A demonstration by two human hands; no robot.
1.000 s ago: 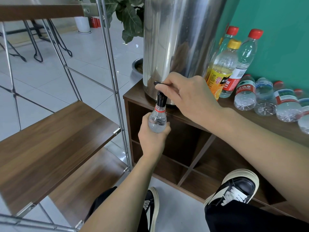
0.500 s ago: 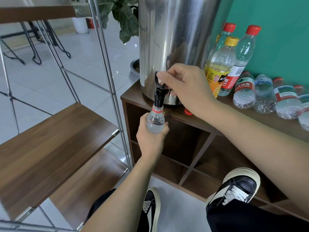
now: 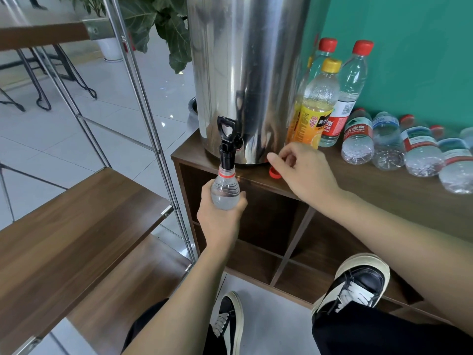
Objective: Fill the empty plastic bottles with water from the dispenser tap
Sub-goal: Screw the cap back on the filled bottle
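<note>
A clear plastic bottle [image 3: 225, 192] with a red neck ring is gripped by my left hand [image 3: 220, 221], its mouth right under the black tap [image 3: 227, 147] of the steel dispenser [image 3: 245, 73]. Water fills the bottle up to its shoulder. The tap's lever stands upright and nothing touches it. My right hand [image 3: 304, 172] hovers with loosely curled fingers just over a red cap [image 3: 274, 173] lying on the wooden cabinet top [image 3: 371, 185]; it holds nothing.
Three capped bottles [image 3: 320, 98] stand right of the dispenser against the green wall. Several clear bottles [image 3: 414, 149] lie on their sides further right. A metal-framed shelf with wooden boards [image 3: 76, 221] stands at the left. My shoes [image 3: 358, 283] are below the cabinet.
My right hand let go of the tap lever, which now stands upright, and moved down and right to the red cap. The left hand keeps the bottle under the tap.
</note>
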